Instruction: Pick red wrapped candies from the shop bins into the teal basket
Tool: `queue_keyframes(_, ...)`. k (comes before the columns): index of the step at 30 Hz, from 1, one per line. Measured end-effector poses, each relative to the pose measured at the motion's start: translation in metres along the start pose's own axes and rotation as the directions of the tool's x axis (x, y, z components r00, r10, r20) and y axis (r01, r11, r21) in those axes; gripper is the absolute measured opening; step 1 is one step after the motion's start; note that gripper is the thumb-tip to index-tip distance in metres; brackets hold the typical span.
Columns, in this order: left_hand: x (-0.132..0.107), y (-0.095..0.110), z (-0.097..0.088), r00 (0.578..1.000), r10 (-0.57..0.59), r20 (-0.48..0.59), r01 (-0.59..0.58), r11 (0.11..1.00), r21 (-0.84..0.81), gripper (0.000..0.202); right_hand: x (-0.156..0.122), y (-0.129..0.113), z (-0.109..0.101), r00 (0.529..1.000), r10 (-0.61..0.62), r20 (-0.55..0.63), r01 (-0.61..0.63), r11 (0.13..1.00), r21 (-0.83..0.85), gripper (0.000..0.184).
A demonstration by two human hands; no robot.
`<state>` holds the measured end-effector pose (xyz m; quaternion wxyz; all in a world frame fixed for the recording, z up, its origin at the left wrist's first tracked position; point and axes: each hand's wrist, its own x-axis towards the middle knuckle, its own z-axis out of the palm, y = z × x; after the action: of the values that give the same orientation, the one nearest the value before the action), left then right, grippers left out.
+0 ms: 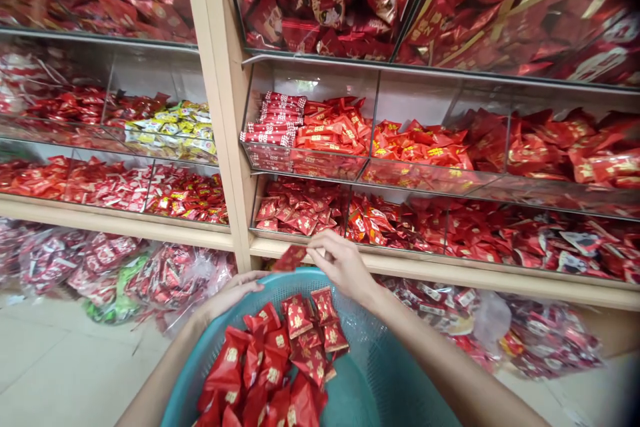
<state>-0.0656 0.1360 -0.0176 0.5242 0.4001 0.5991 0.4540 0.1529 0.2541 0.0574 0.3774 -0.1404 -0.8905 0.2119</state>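
My right hand (343, 267) pinches a dark red candy packet (289, 258) above the far rim of a teal plastic basket (400, 373). At the basket's left rim, my left hand (233, 295) grips the edge, its fingers partly hidden. Inside lie bright red packets with gold print (265, 373) on the left, and smaller dark red packets with gold marks (310, 330) nearer the middle. Straight ahead, on the lowest shelf, a clear bin holds a pile of similar dark red packets (297, 207).
Wooden shelving with an upright post (213, 80) carries clear bins of wrapped sweets in rows. Yellow-and-white packets (173, 127) sit in a left bin. Filled plastic bags (165, 273) lie beneath the left shelves, and more bags (555, 340) lie at the right on the tiled floor.
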Motion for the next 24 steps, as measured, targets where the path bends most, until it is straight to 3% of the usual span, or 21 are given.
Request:
queue_keyframes(5, -0.002, 0.007, 0.005, 0.999, 0.036, 0.019, -0.036, 0.999, -0.002, 0.048, -0.029, 0.022, 0.007, 0.947, 0.278, 0.161, -0.307, 0.929, 0.208, 0.020)
queue_keyframes(11, 0.001, 0.006, 0.005, 0.999, 0.024, 0.024, -0.023, 0.999, -0.026, 0.051, -0.037, 0.051, 0.018, 0.888, 0.365, 0.280, -0.458, 0.762, 0.458, 0.020)
queue_keyframes(18, 0.004, -0.001, 0.001, 1.000, 0.013, -0.025, -0.014, 0.999, -0.031, 0.056, -0.055, 0.088, 0.034, 0.828, 0.375, 0.417, -0.518, 0.796, 0.314, 0.006)
queue_keyframes(24, 0.006, -0.002, -0.001, 1.000, 0.011, -0.017, -0.011, 1.000, -0.014, 0.056, -0.058, 0.092, 0.040, 0.840, 0.374, 0.394, -0.494, 0.826, 0.270, 0.007)
